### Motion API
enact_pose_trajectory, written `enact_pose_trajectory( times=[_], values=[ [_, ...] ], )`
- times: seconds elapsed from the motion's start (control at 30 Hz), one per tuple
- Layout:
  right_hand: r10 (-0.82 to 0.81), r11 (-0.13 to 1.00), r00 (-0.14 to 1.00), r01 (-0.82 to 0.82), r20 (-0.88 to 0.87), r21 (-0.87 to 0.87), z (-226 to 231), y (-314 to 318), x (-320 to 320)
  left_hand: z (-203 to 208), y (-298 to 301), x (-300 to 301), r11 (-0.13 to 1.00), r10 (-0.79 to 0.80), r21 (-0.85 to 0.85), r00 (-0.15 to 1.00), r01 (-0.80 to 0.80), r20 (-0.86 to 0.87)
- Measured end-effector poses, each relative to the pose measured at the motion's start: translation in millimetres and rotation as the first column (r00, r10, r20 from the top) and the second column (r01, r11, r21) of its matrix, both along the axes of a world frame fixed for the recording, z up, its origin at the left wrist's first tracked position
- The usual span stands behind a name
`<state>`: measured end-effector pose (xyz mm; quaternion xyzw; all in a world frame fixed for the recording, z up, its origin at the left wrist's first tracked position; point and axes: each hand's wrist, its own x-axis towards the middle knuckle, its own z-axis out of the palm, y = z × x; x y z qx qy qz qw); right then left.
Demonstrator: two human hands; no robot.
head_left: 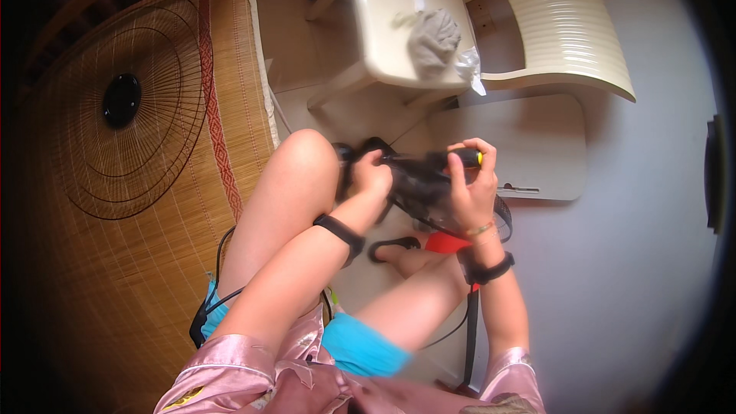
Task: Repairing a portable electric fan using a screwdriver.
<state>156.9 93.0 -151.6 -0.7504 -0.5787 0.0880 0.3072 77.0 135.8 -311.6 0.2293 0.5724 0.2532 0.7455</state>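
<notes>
My right hand (pixel 475 188) is closed round the black-and-yellow handle of a screwdriver (pixel 466 159). Its thin shaft points left toward my other hand. My left hand (pixel 372 176) is closed at the left end of a black object (pixel 420 185) above my knees. Motion blur smears this object, so I cannot tell its exact kind. Where the screwdriver's tip meets it cannot be made out. A round wire fan grille (pixel 165 111) with a black hub lies at the left, away from both hands.
The grille rests on a woven mat (pixel 222 23) over a bed. Ahead stands a cream chair (pixel 383 38) with a crumpled grey cloth (pixel 435 42) on its seat. A pale board (pixel 529 130) is by the wall at right. Below the right hand shows something red (pixel 445 243).
</notes>
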Motion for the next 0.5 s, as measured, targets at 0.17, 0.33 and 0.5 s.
enact_pose_trajectory(
  times=[0.17,0.33,0.5],
  values=[
    [0.008,1.0,1.0,-0.009,0.023,0.02,-1.7,-2.1,1.1,-4.4,-1.7,-0.3,0.999,-0.037,0.005,0.999,0.036,0.04],
    [-0.054,0.999,0.99,0.054,-0.13,-0.006,0.9,-1.7,-0.5,1.3,-1.1,-1.4,0.999,-0.041,-0.004,0.999,0.041,0.03],
    [-0.046,0.998,0.992,0.041,-0.12,-0.039,3.0,-1.8,4.9,-5.7,-3.0,0.1,0.999,-0.039,0.008,0.998,0.039,0.039]
  ],
)
